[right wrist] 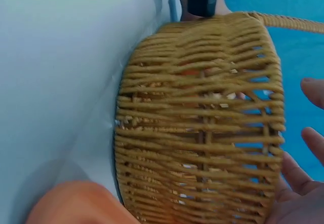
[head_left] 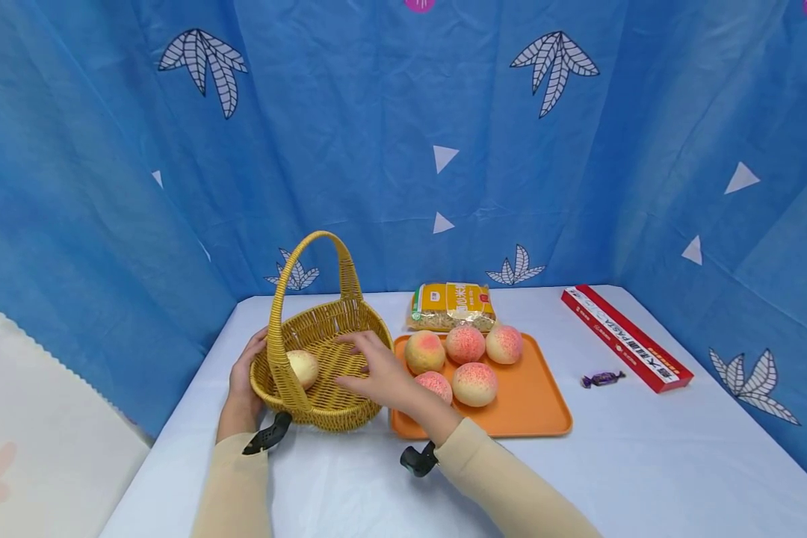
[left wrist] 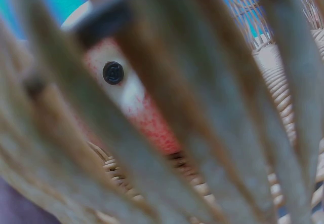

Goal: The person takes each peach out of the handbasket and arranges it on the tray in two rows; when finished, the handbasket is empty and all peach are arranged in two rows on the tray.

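Note:
A yellow wicker basket (head_left: 332, 420) with a tall arched handle stands at the left of the table. Against the outer left side of its rim rests my left hand (head_left: 244, 376); its thumb is hidden. Over the basket's right rim reaches my right hand (head_left: 386, 373), fingers spread and holding nothing. One pale peach (head_left: 303, 368) lies inside near the handle's base; the left wrist view shows a reddish peach (left wrist: 152, 122) with a black round sticker (left wrist: 113, 73) through the blurred weave. On an orange tray (head_left: 534, 407) under my right forearm sit several pink peaches (head_left: 474, 385).
Behind the tray lies a yellow bag (head_left: 452, 306) of grain-like food. A long red pasta box (head_left: 625, 336) lies at the right, with a purple wrapped candy (head_left: 602, 379) beside it. Blue curtains (head_left: 403, 164) enclose the white table (head_left: 652, 463).

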`<act>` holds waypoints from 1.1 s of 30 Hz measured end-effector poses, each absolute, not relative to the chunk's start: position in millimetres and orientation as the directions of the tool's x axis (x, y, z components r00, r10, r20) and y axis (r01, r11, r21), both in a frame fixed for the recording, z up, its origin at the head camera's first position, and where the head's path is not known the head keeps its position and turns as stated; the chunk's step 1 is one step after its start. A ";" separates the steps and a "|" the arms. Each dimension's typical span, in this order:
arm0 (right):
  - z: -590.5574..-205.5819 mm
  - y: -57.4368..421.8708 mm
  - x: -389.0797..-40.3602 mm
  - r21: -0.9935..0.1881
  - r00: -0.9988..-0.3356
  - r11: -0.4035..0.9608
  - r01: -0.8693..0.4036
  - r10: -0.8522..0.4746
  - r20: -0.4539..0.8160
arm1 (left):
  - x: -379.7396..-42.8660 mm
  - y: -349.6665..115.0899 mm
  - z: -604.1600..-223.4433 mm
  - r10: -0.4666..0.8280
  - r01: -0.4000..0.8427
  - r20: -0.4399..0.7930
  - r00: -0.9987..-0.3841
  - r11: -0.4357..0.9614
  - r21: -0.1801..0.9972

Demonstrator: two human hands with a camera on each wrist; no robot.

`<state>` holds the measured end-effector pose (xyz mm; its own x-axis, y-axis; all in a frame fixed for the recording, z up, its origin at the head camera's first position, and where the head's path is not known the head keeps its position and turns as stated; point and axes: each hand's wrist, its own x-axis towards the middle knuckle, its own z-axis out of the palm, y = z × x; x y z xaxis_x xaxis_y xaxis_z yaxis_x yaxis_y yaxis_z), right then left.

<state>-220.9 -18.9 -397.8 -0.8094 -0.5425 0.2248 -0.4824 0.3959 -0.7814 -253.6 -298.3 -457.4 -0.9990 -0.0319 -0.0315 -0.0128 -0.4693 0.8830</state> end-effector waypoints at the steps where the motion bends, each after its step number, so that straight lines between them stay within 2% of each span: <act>1: -398.0 -20.8 -221.4 -0.775 -0.809 0.410 -0.482 -0.547 0.215 | -253.8 -298.0 -457.3 -0.032 -0.012 -0.031 -0.999 -0.470 0.883; 8: -399.9 -34.0 -228.3 -0.702 -0.806 0.504 -0.503 -0.566 0.171 | -256.3 -296.9 -457.2 -0.035 -0.010 -0.030 -0.999 -0.465 0.885; 20: -400.5 -61.5 -241.4 -0.653 -0.795 0.572 -0.496 -0.601 0.078 | -255.4 -300.0 -458.7 -0.023 0.002 -0.010 -1.000 -0.481 0.877; 33: -408.2 -78.1 -254.2 -0.686 -0.799 0.580 -0.438 -0.601 0.002 | -254.8 -297.8 -455.8 -0.031 -0.021 -0.039 -0.999 -0.456 0.890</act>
<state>-254.2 -78.1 -408.2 -0.7992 -0.6010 0.0025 -0.4385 0.5803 -0.6863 -254.8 -297.8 -455.8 -0.9988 -0.0310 -0.0392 -0.0208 -0.4560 0.8898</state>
